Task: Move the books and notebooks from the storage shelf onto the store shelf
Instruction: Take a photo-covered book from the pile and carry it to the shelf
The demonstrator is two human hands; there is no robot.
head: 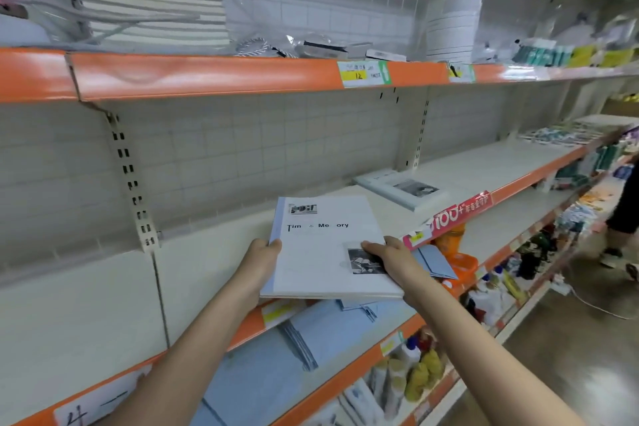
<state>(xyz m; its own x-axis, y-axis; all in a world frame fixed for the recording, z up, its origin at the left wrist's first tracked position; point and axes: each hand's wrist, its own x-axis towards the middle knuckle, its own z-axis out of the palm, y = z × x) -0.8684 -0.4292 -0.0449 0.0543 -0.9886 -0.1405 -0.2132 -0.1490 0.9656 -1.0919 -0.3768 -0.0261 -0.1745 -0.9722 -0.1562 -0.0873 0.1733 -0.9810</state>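
I hold a thin white stack of notebooks point(325, 249) titled "Time & Memory" flat over the front edge of the cream store shelf point(103, 304). My left hand point(259, 263) grips its left edge. My right hand point(389, 258) presses on its lower right corner, thumb on the cover photo. A second stack of the same white notebooks point(403, 188) lies further right on the same shelf. Pale blue notebooks point(276, 367) lie on the shelf below, partly hidden under my arms.
An orange-edged upper shelf point(207, 76) carries white stacked paper and packaged goods. A red promotion tag point(456, 214) sticks out from the shelf edge. Bottles and small goods point(415, 370) fill the lower shelves. A person's leg point(619, 228) stands in the aisle at right.
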